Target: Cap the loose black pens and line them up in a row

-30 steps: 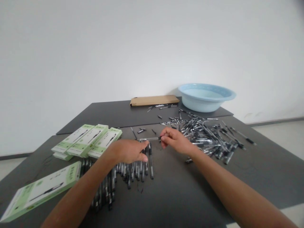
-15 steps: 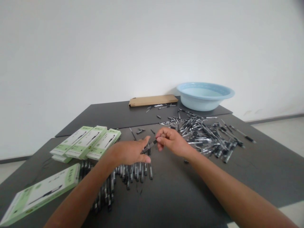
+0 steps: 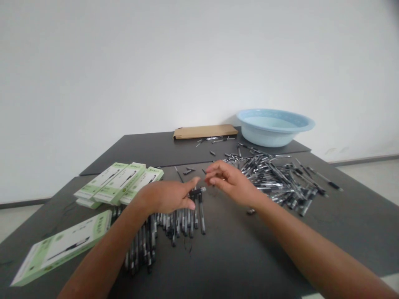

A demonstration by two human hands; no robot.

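My left hand is over a row of black-and-clear pens, its thumb and forefinger spread apart. Between them a pen juts out to the right, its far end inside the hand; the fingers gripping it are hidden behind the palm. To the right, my right hand hovers just past the pen's end, fingers loosely curved and apart, with nothing seen in them. A large heap of loose pens and pen parts lies beyond my right hand.
Green-and-white pen boxes are stacked at left, with one more box nearer me. At the back are a flat cardboard piece and a light blue basin. Small black parts lie mid-table, near the seam between the dark tables.
My right hand has let go of the pen it pinched and its fingers have opened. The pen now stays at my left hand. The view has shifted slightly.
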